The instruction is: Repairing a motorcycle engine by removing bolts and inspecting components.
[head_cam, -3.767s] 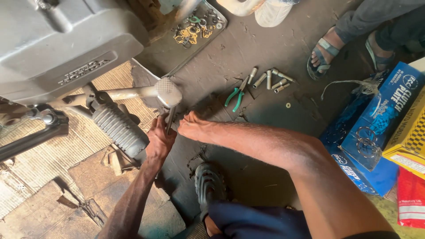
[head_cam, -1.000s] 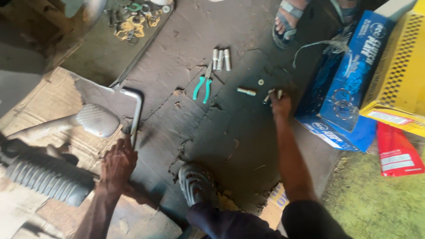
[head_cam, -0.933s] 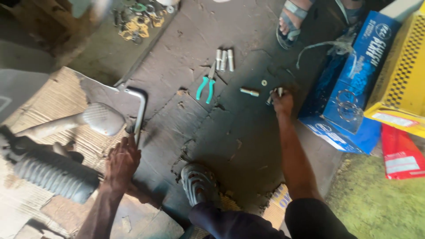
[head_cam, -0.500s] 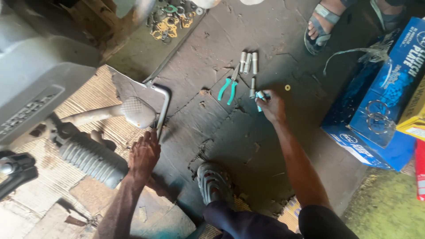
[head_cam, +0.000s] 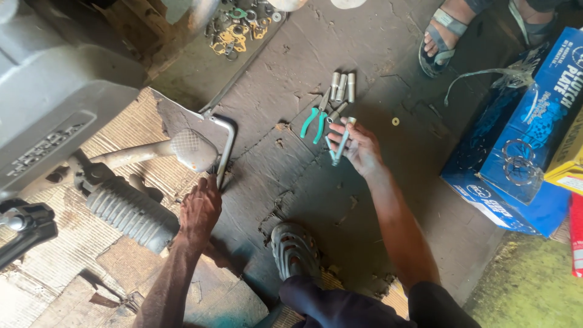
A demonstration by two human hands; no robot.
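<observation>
The right hand [head_cam: 359, 147] is closed around a slim metal socket tool [head_cam: 342, 142], lifted just above the dark floor [head_cam: 303, 182]. The left hand [head_cam: 199, 209] rests on the floor, its fingers touching the lower end of a bent metal bar [head_cam: 226, 152]; it grips nothing. Left of it lies the grey engine casing [head_cam: 54, 103], then the ribbed rubber footrest [head_cam: 130, 212]. A blue carton [head_cam: 516, 158] stands at the right. Green-handled pliers [head_cam: 314, 120] lie near the tool, beside three short sockets [head_cam: 342, 86].
</observation>
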